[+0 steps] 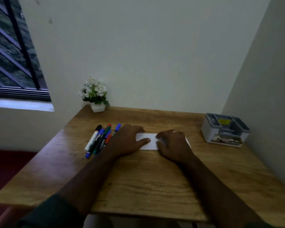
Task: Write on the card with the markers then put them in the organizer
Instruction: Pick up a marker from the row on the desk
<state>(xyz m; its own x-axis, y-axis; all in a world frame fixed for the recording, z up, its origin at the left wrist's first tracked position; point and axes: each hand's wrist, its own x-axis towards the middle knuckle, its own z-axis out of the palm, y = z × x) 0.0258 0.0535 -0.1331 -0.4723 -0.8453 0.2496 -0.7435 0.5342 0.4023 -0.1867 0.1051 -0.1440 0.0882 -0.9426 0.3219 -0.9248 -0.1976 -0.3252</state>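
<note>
A white card (150, 143) lies flat in the middle of the wooden table (146, 186). My left hand (127, 141) rests on its left end with the fingers spread and the thumb lying across the paper. My right hand (173, 144) rests on its right end, fingers loosely bent over the card. Several markers (99, 139) with black, blue, red and green caps lie in a bunch just left of my left hand. The grey organizer (225, 130) stands at the table's far right, near the side wall.
A small white pot of white flowers (95, 94) stands at the back left corner of the table against the wall. A barred window (13, 55) is at the far left. Walls close off the back and the right side.
</note>
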